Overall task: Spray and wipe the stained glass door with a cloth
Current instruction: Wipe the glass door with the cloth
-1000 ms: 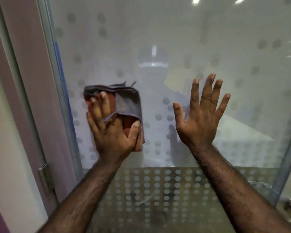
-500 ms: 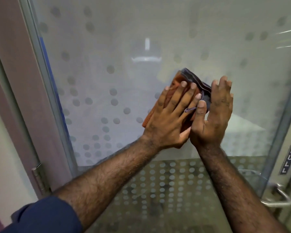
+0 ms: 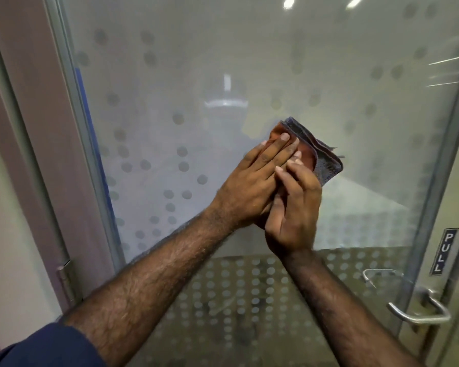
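Observation:
The frosted, dotted glass door (image 3: 249, 75) fills the view. A folded cloth (image 3: 326, 162), rust-orange with a grey outer layer, lies against the glass at mid-height, right of centre. My left hand (image 3: 255, 178) presses flat on the cloth with straight fingers. Right beside it, my right hand (image 3: 294, 207) has its thumb lying over the left hand and its fingers bent onto the cloth's lower right part. Most of the cloth is hidden under both hands. No spray bottle is in view.
A metal lever handle (image 3: 421, 311) and a "PULL" label (image 3: 444, 251) sit at the door's right edge. The metal frame and a hinge (image 3: 65, 279) run down the left beside a wall. The lower glass band (image 3: 236, 300) carries dense dots.
My left hand swept the cloth from the door's left side to right of centre. My right hand left the bare glass and closed in on the cloth beside the left hand.

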